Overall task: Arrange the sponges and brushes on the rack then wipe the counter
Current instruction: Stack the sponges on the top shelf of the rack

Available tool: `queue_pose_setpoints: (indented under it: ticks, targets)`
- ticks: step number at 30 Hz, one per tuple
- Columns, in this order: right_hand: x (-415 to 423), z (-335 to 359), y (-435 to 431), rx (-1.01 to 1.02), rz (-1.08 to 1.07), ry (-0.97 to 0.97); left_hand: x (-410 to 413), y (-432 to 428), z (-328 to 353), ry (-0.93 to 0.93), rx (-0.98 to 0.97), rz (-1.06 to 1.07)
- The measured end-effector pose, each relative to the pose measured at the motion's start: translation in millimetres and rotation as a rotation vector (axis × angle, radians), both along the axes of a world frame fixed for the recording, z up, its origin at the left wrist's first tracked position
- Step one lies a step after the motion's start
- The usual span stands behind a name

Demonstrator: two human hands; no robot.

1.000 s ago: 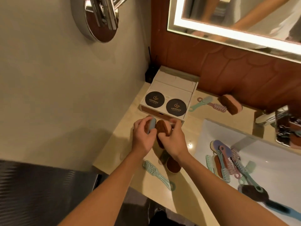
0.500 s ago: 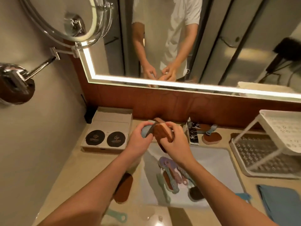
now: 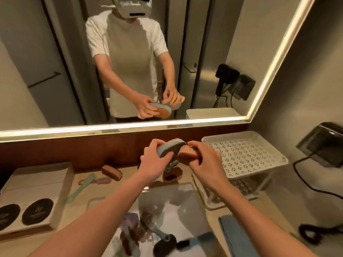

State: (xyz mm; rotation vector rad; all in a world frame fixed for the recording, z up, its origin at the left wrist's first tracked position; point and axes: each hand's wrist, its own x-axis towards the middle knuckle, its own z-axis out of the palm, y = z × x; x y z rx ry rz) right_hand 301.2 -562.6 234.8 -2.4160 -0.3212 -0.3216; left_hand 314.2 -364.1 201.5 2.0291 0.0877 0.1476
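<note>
Two sponges in the air, one per hand. Left hand [image 3: 156,161]: fingers clenched round the blue-grey sponge [image 3: 169,147]. Right hand [image 3: 207,165]: fingers grasping the brown sponge [image 3: 187,154]. The sponges meet end to end between the two sets of fingers.

Change over the last second: the pair was held over the left end of the tabletop [image 3: 212,218] by the box [image 3: 33,191]. Now the white rack [image 3: 246,154] sits just right of the right fingers. Carry looks nearly done, placing next.

Forearms stretched forward, wrists raised, palms turned inward. Below the fingers, brushes [image 3: 146,227] wait in the sink [image 3: 185,203]. Blue cloth [image 3: 235,236] untouched, wiping not begun.
</note>
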Motion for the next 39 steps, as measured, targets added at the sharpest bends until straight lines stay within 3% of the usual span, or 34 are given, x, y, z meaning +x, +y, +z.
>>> queue_pose_setpoints:
  ticks: [10,22,27,32,39]
  targets:
    - [85,-7,-137,0.027,-0.082,0.026,89,-157,8,-0.120,0.023,-0.029]
    - [134,-39,-162,0.037,-0.051,0.044,133,-203,-9,-0.133,0.252,0.038]
    - [143,-50,-162,0.053,-0.019,0.055,140,-208,-15,-0.128,0.481,0.144]
    - [147,-55,-155,0.041,0.025,0.057,141,-207,-20,-0.099,0.291,0.129]
    - [152,-57,-152,0.009,0.028,0.018,138,-213,-29,-0.059,0.325,0.168]
